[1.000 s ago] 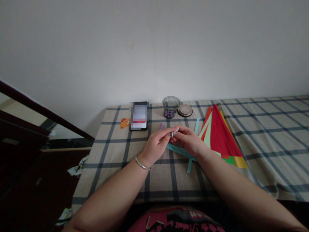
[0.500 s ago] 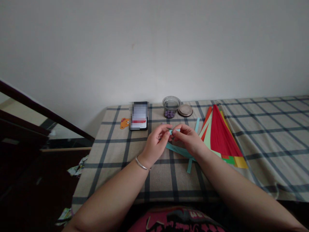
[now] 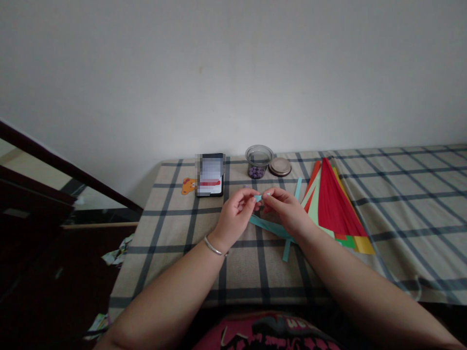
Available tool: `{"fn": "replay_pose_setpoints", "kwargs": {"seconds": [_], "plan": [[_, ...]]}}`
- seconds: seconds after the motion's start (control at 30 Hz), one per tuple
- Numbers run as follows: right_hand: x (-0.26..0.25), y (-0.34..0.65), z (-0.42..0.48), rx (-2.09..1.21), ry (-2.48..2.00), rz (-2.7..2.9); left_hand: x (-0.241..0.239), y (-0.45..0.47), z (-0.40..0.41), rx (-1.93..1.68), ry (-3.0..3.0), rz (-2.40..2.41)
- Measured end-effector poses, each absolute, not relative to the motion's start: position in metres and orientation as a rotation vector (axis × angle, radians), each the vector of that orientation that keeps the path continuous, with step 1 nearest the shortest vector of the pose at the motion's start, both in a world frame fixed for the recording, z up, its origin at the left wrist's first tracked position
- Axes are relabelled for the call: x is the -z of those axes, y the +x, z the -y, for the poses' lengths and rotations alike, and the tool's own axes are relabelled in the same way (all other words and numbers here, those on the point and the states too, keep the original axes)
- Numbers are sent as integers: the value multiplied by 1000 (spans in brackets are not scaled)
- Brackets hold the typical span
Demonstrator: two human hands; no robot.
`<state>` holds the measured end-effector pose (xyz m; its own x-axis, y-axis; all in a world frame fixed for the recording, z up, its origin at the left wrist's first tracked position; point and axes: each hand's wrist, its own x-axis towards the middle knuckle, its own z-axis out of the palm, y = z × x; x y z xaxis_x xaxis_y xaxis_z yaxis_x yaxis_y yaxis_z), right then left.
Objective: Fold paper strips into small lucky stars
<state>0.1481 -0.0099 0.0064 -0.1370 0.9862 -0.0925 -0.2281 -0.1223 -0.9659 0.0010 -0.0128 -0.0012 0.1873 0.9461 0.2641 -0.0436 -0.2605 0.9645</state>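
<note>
Between my fingertips is a small folded light-blue paper strip [image 3: 258,198], mostly hidden by the fingers. My left hand [image 3: 238,208], a silver bangle at its wrist, pinches one end of it. The other end is pinched by my right hand [image 3: 282,208], whose fingers are closed. Under and beside my right hand, loose blue paper strips [image 3: 269,226] lie on the cloth. A clear plastic cup [image 3: 259,158] beyond my hands holds small purple folded pieces [image 3: 256,172], with a round lid [image 3: 280,166] to its right.
A checked cloth [image 3: 175,233] covers the table, which meets a white wall. Right of my hands lies a fan of red, green, orange and yellow paper strips [image 3: 337,204]. A phone [image 3: 210,175] stands at the back left by an orange bear cutout [image 3: 188,186].
My fingertips have shifted slightly on the blue paper, and the right fingers now cover more of its right end. Everything on the table stays where it was.
</note>
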Motion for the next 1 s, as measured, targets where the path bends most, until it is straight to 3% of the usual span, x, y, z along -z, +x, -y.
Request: {"fn": "replay_pose_setpoints", "kwargs": {"seconds": [0.47, 1.0], "plan": [[-3, 150, 10, -1574, -936, 1064, -1, 0, 12, -1229, 1422, -885], [-7, 148, 10, -1642, -894, 1054, 0, -4, 10, -1330, 1765, -862]]}}
